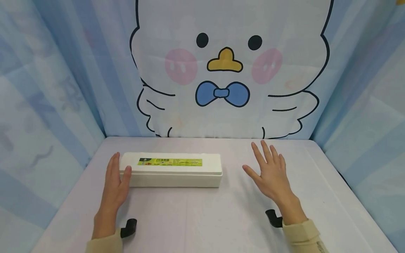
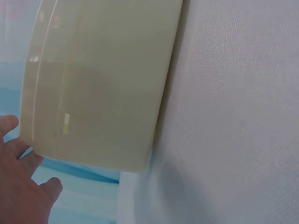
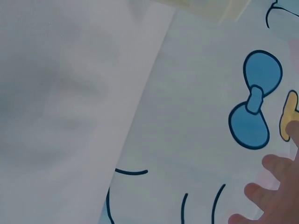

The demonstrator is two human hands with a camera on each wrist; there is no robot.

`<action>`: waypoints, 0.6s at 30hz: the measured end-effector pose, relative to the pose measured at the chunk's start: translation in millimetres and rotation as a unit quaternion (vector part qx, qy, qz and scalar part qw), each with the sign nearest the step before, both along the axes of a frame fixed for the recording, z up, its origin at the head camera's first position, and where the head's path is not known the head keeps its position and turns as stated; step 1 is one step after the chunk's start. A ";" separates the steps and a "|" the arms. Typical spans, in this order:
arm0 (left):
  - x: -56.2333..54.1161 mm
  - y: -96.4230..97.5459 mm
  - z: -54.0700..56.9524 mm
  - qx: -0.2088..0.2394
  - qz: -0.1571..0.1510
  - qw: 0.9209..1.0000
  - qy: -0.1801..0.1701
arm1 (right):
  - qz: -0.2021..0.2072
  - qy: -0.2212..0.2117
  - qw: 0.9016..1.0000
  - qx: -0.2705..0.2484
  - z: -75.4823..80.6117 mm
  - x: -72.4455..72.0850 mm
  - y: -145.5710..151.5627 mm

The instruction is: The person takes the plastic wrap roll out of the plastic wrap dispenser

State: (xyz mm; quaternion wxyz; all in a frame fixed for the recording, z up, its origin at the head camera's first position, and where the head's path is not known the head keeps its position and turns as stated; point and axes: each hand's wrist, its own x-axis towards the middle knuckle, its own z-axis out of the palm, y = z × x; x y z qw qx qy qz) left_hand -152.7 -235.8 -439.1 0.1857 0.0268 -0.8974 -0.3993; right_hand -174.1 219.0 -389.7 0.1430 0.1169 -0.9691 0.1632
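A long white lidded box (image 1: 177,180) lies across the table, left of the middle. A yellow-green printed label (image 1: 169,162) runs along its lid, which is down. At the box's left end is my left hand (image 1: 115,186), its fingers straight and the thumb apart. In the left wrist view the fingertips of this hand (image 2: 23,182) come close to the corner of the box (image 2: 107,84); whether they touch it I cannot tell. My right hand (image 1: 272,175) hovers over the table, right of the box and apart from it, fingers spread and holding nothing.
A pale cloth covers the table (image 1: 196,218). Behind its far edge hangs a curtain (image 1: 221,119) with a cartoon bird, and blue-and-white curtains (image 1: 38,105) close in both sides. Black wrist mounts (image 1: 128,227) stick out by each sleeve.
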 end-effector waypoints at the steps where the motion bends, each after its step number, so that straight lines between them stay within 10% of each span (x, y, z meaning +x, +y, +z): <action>1: -0.1 -0.3 -0.6 0.006 0.000 1.000 -0.001 | 0.002 -0.001 1.000 0.000 0.1 -0.8 -1.2; 18: -4.5 -1.9 -10.9 0.086 0.021 0.995 -0.033 | 0.026 0.003 1.000 0.002 1.3 -8.1 -22.9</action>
